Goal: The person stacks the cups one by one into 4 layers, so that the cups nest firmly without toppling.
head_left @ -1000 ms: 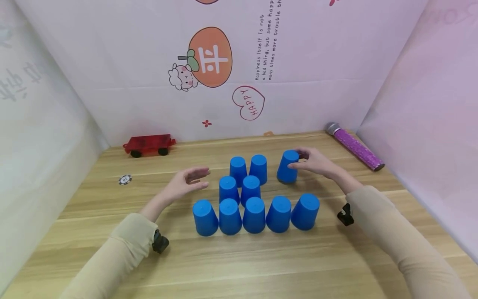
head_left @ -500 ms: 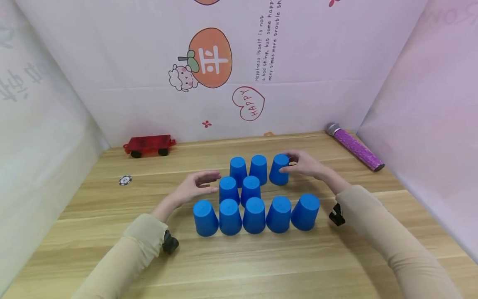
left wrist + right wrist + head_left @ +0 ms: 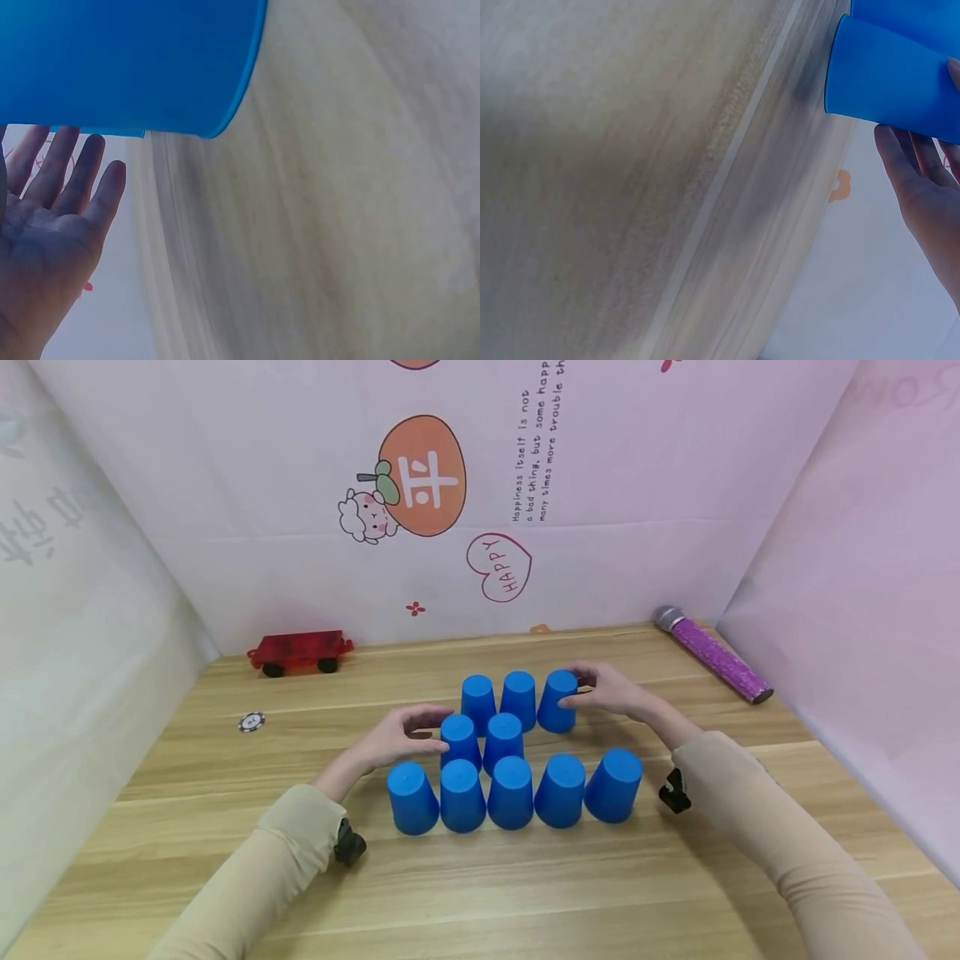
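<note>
Blue cups stand upside down in three rows on the wooden table. My right hand [image 3: 611, 689] holds the right-end cup [image 3: 557, 703] of the back row, thumb in front and fingers behind; the right wrist view shows that same cup [image 3: 892, 79] with fingertips along its side. Beside the left cup [image 3: 460, 742] of the middle row is my left hand [image 3: 397, 737], its thumb tip at the cup's side and its fingers reaching behind. In the left wrist view, the left fingers [image 3: 90, 169] look nearly straight, partly hidden by a large blue cup [image 3: 127, 64].
Several cups form the front row, including the right-end cup [image 3: 613, 787]. A red toy wagon [image 3: 300, 649] stands at the back left, with a poker chip [image 3: 251, 721] in front of it. A purple microphone [image 3: 712, 653] lies at the back right. White printed sheets [image 3: 300, 460] surround the table.
My right hand has moved left with its cup, bringing it beside the other two back-row cups. My left hand has moved right, up to the middle row's left cup.
</note>
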`<control>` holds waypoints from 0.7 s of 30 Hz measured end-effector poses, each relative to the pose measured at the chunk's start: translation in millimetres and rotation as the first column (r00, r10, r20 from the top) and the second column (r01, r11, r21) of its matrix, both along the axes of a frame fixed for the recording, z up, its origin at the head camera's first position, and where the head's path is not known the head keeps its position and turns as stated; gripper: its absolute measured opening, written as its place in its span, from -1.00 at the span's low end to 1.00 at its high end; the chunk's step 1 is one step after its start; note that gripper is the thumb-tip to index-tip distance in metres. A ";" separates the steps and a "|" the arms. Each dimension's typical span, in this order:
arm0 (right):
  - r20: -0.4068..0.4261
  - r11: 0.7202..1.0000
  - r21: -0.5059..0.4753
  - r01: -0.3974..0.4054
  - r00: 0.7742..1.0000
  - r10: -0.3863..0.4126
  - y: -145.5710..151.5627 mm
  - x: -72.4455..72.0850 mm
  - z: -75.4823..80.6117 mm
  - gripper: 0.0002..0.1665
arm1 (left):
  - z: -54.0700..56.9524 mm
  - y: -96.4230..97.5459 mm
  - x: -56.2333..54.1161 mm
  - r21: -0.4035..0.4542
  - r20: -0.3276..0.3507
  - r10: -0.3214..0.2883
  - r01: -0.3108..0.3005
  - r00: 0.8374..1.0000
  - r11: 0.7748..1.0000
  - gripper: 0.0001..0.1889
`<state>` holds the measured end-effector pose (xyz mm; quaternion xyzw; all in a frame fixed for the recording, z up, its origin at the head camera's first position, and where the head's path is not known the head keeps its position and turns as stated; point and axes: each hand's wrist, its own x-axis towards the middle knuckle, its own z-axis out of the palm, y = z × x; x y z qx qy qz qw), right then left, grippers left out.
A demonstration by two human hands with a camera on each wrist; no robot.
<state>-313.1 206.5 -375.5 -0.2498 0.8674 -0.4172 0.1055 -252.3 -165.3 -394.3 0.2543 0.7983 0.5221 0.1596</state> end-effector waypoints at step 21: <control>0.045 0.999 -0.031 -0.020 0.999 0.022 4.2 0.6 -2.0 -0.26 | -3.3 5.1 -5.8 -0.001 -0.016 -0.074 0.074 0.997 0.997 -0.47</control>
